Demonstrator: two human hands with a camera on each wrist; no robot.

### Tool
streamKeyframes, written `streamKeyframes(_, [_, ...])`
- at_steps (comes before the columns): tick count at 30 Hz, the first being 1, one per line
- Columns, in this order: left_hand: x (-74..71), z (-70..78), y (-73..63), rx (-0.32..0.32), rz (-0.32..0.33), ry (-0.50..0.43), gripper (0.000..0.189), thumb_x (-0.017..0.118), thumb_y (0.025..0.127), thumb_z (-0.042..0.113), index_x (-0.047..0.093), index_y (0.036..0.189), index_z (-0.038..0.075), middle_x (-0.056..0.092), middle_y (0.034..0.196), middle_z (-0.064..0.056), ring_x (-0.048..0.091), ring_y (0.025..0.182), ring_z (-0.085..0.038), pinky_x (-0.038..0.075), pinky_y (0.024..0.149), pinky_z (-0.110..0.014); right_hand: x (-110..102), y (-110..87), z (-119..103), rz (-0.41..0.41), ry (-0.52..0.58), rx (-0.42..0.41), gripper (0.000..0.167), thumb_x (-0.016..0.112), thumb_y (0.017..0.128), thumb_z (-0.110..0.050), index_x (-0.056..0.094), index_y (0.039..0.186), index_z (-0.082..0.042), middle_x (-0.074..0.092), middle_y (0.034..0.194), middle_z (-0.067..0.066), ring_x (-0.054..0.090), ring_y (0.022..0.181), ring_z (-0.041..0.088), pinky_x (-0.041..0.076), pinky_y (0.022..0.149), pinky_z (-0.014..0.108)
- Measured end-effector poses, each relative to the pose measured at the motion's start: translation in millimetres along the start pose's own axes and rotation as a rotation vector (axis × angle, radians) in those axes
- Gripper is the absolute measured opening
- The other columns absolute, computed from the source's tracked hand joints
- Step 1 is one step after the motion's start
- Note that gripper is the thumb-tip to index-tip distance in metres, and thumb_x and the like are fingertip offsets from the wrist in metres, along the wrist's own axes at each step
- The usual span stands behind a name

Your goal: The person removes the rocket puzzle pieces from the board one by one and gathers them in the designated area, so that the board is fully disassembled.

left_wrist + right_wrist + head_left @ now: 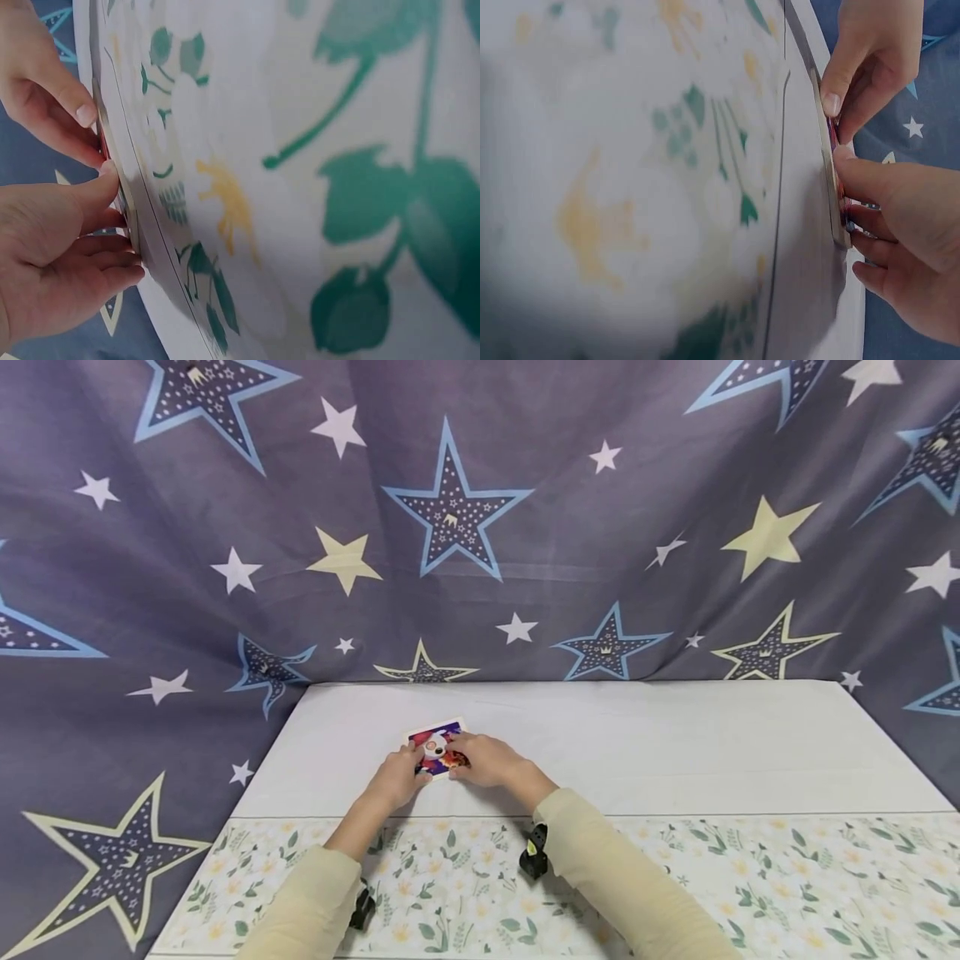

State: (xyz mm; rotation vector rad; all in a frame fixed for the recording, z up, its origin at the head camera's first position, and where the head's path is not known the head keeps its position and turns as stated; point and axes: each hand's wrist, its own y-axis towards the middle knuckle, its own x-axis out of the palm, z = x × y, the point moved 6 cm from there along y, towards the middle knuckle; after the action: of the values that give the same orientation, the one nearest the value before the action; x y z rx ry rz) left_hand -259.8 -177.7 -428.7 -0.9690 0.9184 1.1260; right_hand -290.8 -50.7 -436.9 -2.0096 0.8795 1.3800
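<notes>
A small, flat square puzzle board with a pale border and a colourful cartoon picture, mostly purple, red and white, lies on the white part of the table. My left hand holds its left side, with a finger reaching onto the picture. From the right, my right hand grips the board, thumb at the near edge and fingers over the picture. In the left wrist view, the board's thin edge shows beside the left fingertips. The right wrist view shows the right thumb near the board's rim. Parts of the picture are hidden under both hands.
The white tabletop extends to the right of the board. A floral cloth strip covers the table's near part. Behind and to the left hangs a grey-purple curtain printed with stars. Black wrist devices sit at both sleeves.
</notes>
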Motion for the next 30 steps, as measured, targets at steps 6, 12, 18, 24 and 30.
streamKeyframes(6, [4.6,9.2,-1.5,0.065,-0.016,-0.014,0.054,0.064,0.092,0.018,0.047,0.138,-0.007,0.035,0.148,-0.031,0.04,0.134,-0.048,0.038,0.11,-0.054,-1,-9.6,10,-0.004,0.011,-0.026,0.054,0.062,0.093,-0.035,0.051,0.141,-0.011,0.044,0.151,0.01,0.042,0.14,0.028,0.036,0.116,0.04])
streamKeyframes(12, [7.3,16.6,1.0,0.1,-0.044,-0.036,0.056,0.065,0.092,0.018,0.045,0.139,-0.005,0.033,0.151,-0.028,0.037,0.137,-0.047,0.036,0.112,-0.054,-3,-24.3,18,0.0,0.041,-0.053,0.057,0.064,0.092,-0.032,0.048,0.142,-0.008,0.042,0.152,0.012,0.045,0.137,0.029,0.04,0.114,0.039])
streamKeyframes(18, [7.5,21.3,6.5,0.164,-0.057,-0.015,0.056,0.064,0.093,0.02,0.045,0.139,-0.006,0.034,0.151,-0.028,0.036,0.139,-0.045,0.036,0.113,-0.052,-9,-34.1,22,0.013,0.082,-0.063,0.057,0.066,0.091,-0.028,0.047,0.141,-0.006,0.041,0.151,0.013,0.052,0.131,0.029,0.048,0.098,0.037])
streamKeyframes(24, [9.5,24.1,6.7,0.225,-0.067,0.008,0.056,0.063,0.093,0.021,0.045,0.139,-0.006,0.037,0.15,-0.027,0.041,0.136,-0.044,0.037,0.112,-0.05,-12,-40.8,23,-0.002,0.077,-0.083,0.058,0.066,0.091,-0.027,0.047,0.141,-0.004,0.04,0.151,0.017,0.062,0.113,0.032,0.047,0.1,0.039])
streamKeyframes(30, [10.2,31.5,3.1,0.247,-0.094,0.0,0.056,0.063,0.094,0.022,0.045,0.14,-0.004,0.035,0.152,-0.023,0.038,0.14,-0.04,0.036,0.114,-0.048,-15,-51.2,27,-0.034,0.079,-0.115,0.058,0.066,0.091,-0.025,0.047,0.141,-0.004,0.041,0.15,0.018,0.06,0.068,0.014,0.05,0.084,0.032])
